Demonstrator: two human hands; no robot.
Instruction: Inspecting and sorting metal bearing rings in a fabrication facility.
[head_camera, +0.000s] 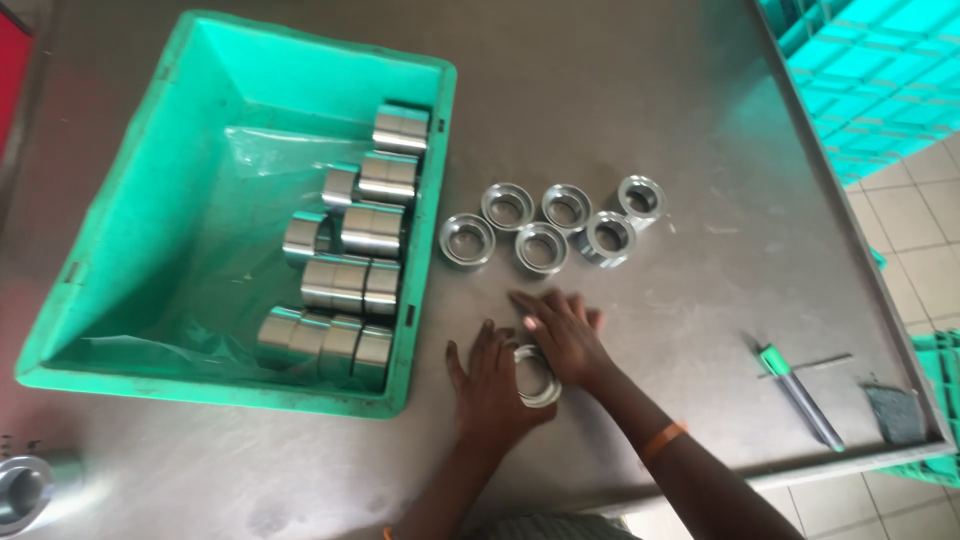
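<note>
At the near edge of the grey steel table (640, 120), both hands close on one short, shiny machined metal ring (540, 378): the left hand (492, 385) cups its side, the right hand (562, 335) lies over its top, each grip partly curled around it. The ring looks rigid, smooth and probably heavy for its size; the outer wall seems the safest hold. Six similar loose rings (540, 247) stand beyond. The green plastic crate (130, 210) holds roughly ten steel sleeves (350, 283), though blur hampers counting.
</note>
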